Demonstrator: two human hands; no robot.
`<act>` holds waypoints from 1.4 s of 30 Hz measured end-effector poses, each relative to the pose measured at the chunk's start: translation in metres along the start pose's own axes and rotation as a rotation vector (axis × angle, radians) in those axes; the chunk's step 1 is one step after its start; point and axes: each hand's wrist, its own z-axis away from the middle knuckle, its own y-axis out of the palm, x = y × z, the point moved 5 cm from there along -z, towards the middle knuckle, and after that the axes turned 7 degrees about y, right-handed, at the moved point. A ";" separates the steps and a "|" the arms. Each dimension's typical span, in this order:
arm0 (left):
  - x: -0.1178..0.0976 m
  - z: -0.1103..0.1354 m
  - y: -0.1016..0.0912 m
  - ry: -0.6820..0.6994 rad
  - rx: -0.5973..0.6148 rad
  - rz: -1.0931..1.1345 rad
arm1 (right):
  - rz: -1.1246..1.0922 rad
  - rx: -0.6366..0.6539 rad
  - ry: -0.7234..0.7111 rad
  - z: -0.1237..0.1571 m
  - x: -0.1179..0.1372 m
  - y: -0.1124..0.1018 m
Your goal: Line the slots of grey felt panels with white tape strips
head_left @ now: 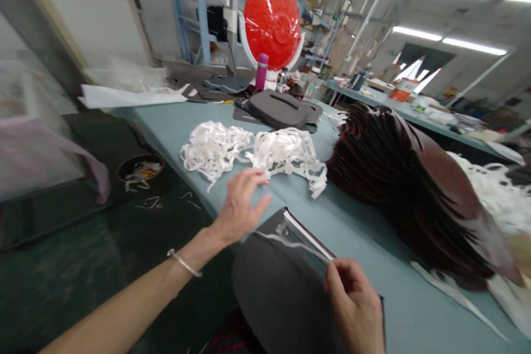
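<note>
A dark grey, round-edged panel lies at the table's front edge, a white band along its far side. Across it runs a thin white strip, whose right end meets the pinched thumb and forefinger of my right hand. My left hand, fingers apart and holding nothing, is above the table edge beyond the panel's left end. Just past its fingertips are two tangled heaps of white strips, a left heap and a right heap; whether the fingertips touch the right one I cannot tell.
A fanned stack of dark brown pieces fills the table's right side. Behind the heaps lie grey cut panels, a purple bottle and a red fan. A bin with scraps stands on the floor at left.
</note>
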 end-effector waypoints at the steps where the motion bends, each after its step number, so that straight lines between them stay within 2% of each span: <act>1: -0.034 0.002 0.016 0.132 0.200 0.132 | -0.037 0.007 -0.028 0.005 0.004 0.003; 3: -0.086 0.015 0.040 0.287 0.547 0.320 | -0.093 -0.002 -0.047 0.012 0.006 0.002; 4: -0.100 0.022 0.049 0.302 0.681 0.377 | -0.113 -0.024 -0.025 0.015 0.000 -0.004; 6: -0.105 0.032 0.059 0.237 0.843 0.453 | -0.138 -0.087 0.072 0.022 -0.022 -0.023; 8: -0.094 0.036 0.063 0.126 0.910 0.518 | -0.166 -0.115 0.177 0.030 -0.052 -0.045; 11: -0.076 0.041 0.065 -0.036 0.924 0.603 | -0.306 -0.069 0.275 0.041 -0.089 -0.065; 13: -0.071 0.045 0.068 -0.174 0.902 0.641 | -0.479 -0.058 0.320 0.045 -0.102 -0.069; 17: -0.065 0.054 0.073 -0.478 0.817 0.697 | -0.776 -0.078 0.417 0.045 -0.109 -0.072; 19: -0.062 0.056 0.074 -0.571 0.796 0.747 | -0.857 -0.064 0.450 0.043 -0.108 -0.074; 27: -0.051 0.059 0.069 -0.761 0.791 0.975 | -1.127 0.005 0.575 0.043 -0.107 -0.075; 31: -0.051 0.059 0.069 -0.729 0.839 0.890 | -1.190 0.063 0.591 0.042 -0.106 -0.075; 34: -0.045 0.058 0.071 -0.657 0.859 0.794 | -1.067 0.078 0.568 0.041 -0.106 -0.076; 37: -0.036 0.056 0.072 -0.612 0.845 0.687 | -0.694 0.070 0.502 0.039 -0.110 -0.079; 42: -0.029 0.044 0.072 -0.562 0.819 0.478 | -0.078 0.036 0.289 0.031 -0.114 -0.080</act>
